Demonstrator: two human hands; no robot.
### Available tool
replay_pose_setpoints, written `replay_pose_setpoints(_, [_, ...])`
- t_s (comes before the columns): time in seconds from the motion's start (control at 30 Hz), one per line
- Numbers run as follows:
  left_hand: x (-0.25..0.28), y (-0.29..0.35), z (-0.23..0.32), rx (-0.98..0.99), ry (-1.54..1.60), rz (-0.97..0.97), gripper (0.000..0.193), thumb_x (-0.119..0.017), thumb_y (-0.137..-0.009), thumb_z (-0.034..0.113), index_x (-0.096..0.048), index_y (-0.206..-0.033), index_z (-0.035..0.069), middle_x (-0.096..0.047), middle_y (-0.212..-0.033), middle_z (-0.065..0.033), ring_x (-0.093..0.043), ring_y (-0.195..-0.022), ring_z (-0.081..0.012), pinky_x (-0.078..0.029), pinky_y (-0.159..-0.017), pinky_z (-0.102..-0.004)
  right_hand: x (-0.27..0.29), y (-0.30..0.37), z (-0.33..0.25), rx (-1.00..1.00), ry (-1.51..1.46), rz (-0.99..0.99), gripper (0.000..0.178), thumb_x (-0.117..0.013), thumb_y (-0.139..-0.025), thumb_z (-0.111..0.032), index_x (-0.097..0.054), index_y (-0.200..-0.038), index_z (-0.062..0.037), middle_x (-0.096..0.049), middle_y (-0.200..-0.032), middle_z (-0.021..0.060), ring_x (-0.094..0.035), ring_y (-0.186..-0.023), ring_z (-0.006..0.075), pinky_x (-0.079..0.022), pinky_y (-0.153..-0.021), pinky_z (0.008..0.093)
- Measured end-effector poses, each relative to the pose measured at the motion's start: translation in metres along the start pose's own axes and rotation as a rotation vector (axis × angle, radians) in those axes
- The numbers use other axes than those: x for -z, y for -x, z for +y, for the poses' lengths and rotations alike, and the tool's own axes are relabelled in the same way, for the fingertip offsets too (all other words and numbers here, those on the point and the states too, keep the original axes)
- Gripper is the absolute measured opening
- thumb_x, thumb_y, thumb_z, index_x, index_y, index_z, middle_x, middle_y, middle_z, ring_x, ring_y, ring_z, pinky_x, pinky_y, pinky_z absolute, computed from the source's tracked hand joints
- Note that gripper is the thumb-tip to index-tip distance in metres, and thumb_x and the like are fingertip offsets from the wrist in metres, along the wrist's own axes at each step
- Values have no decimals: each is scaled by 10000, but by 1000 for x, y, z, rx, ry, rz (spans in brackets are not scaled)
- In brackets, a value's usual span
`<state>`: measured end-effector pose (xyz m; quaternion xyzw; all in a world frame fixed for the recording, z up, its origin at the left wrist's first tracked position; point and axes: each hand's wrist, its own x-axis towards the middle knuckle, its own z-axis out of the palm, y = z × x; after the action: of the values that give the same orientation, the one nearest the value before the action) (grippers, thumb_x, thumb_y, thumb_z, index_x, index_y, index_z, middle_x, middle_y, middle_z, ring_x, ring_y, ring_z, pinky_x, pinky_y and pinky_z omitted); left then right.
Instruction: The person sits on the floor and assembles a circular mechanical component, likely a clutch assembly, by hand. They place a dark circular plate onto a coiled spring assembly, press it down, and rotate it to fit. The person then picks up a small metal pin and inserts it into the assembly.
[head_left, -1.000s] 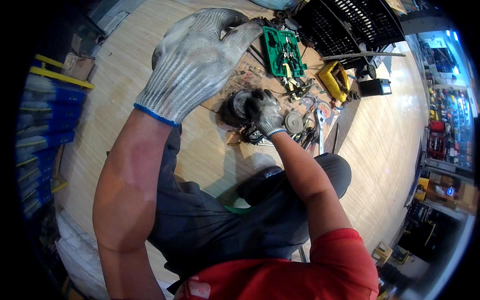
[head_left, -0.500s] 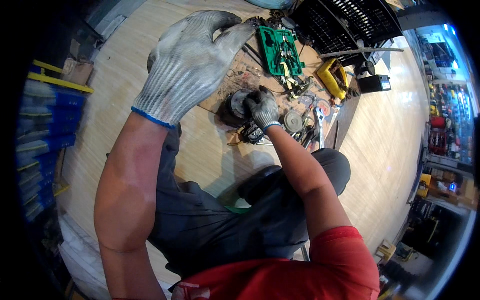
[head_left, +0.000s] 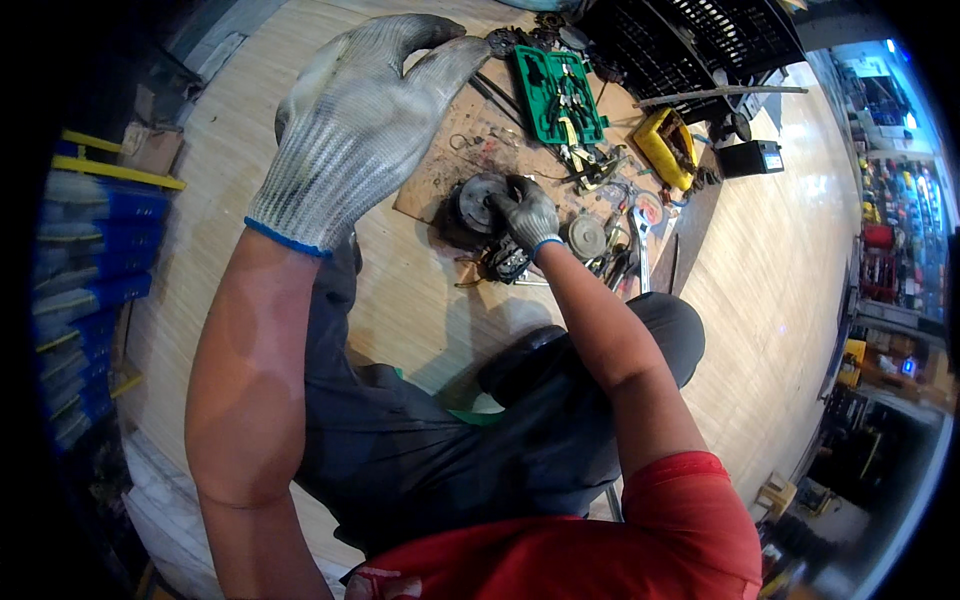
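My left hand (head_left: 365, 105), in a grey-white knit glove with a blue cuff, is raised large in front of me at the upper left. Its thumb and forefinger curve together at the tips; anything between them is too small or hidden to make out. Lower down, my right hand (head_left: 533, 216), gloved alike, has its fingers bent onto the face of a round dark metal drum (head_left: 474, 205), with the thumb side at its centre. Close beside that hand lie a grey round metal part (head_left: 585, 237) and a dark part with wires (head_left: 503, 262).
On the stained board lie an open green tool case (head_left: 538, 98), a wrench (head_left: 642, 250) and a yellow cut-open container (head_left: 665, 150). Behind stand a black crate (head_left: 690, 50) and a black battery (head_left: 750, 158). Blue bins (head_left: 105, 235) line the left.
My left hand has shifted slightly left, fingertips still together. My right hand stays at the drum, and more of the drum's face shows beside its fingers.
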<state>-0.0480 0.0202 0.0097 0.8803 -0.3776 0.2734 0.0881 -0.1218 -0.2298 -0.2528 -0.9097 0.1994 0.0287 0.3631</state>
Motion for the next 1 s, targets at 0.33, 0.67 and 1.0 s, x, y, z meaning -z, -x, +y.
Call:
replay_pose_setpoints(0.33, [-1,3,-15,-17,-44,-21,422,-579,-920,88,-642,-1326,185,-650,-1281,-111,-639,-1143,-317,-523,-985,-417,10,8,0,330,256,73,339,-691,-902,-382,-760,-1079,-102,-583,-1392,227,-536,-1281,423,-423,-1080,483])
replay_pose_setpoints(0.67, [3,-3,1,-42,-21,-6,415,-590,-922,96,-647,-1320,201,-650,-1279,-95,-641,-1146,-300,-527,-970,-408,4,8,-16,417,556,42,422,-642,-888,-414,-727,-1141,-86,-528,-1457,163,-453,-1354,418,-399,-1093,527])
replay_pose_setpoints(1.0, [2,-2,3,-40,26,23,367,-615,-943,109,-657,-1304,157,-659,-1255,-119,-660,-1106,-317,-550,-962,-410,-3,7,-14,537,705,67,342,-564,-917,-298,-695,-1130,-64,-546,-1414,162,-472,-1331,405,-427,-1048,538])
